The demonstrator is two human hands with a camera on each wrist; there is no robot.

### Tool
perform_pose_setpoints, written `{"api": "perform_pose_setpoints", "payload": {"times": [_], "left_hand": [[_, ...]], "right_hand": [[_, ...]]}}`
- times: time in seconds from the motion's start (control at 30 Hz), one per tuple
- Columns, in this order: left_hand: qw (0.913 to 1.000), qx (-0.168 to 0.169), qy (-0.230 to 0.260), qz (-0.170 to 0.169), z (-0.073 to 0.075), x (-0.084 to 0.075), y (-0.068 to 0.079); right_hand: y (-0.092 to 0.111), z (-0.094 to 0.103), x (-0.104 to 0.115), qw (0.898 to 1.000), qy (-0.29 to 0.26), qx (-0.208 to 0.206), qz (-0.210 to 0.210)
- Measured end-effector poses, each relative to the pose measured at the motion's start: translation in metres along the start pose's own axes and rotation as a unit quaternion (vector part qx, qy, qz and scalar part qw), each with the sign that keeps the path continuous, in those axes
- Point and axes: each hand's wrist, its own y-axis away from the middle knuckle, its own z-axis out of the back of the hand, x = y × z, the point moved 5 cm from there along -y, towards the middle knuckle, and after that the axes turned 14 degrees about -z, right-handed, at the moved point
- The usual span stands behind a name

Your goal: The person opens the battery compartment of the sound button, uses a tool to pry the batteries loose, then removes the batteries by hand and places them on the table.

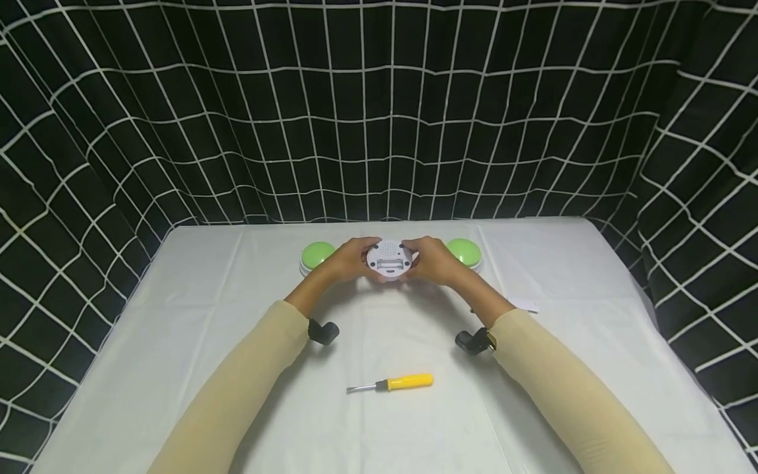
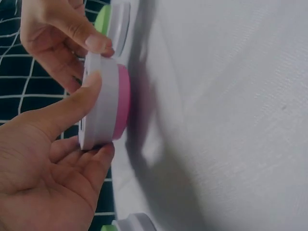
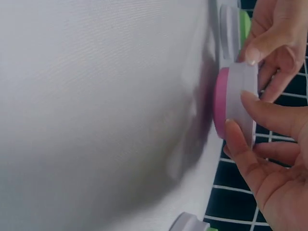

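Between both hands, above the far part of the table, is a round white push-button buzzer (image 1: 389, 250) with a pink top (image 2: 123, 101). Its underside faces the head view, showing speaker holes, dark round spots and a battery compartment; whether batteries lie inside I cannot tell. My left hand (image 1: 352, 259) grips one side of the rim, thumb along the white body. On the opposite side my right hand (image 1: 434, 259) pinches the rim with thumb and fingers. The pink face is turned away from the head camera, visible in both wrist views.
Green-topped buzzers stand beyond each hand, one left (image 1: 317, 253) and one right (image 1: 464, 252). A yellow-handled screwdriver (image 1: 408, 382) lies nearer on the white-covered table (image 1: 296, 421). A small white flat piece (image 1: 524, 305) is partly hidden by the right forearm. Black-and-white grid cloth (image 1: 379, 131) rises behind.
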Motion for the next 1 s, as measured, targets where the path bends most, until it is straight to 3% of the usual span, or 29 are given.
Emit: {"api": "perform_pose_setpoints", "payload": {"times": [0.37,0.7,1.0], "left_hand": [[0.9998,0.011,0.017,0.005,-0.004,0.002,0.000],[0.9992,0.014,0.004,0.038,-0.002,0.003,-0.001],[0.9973,-0.020,-0.066,0.023,0.006,-0.020,-0.008]], "right_hand": [[-0.003,-0.002,-0.003,1.000,-0.001,0.002,-0.015],[-0.006,-0.002,-0.009,1.000,0.003,0.001,-0.014],[0.007,0.019,-0.013,0.999,0.019,-0.020,-0.016]]}}
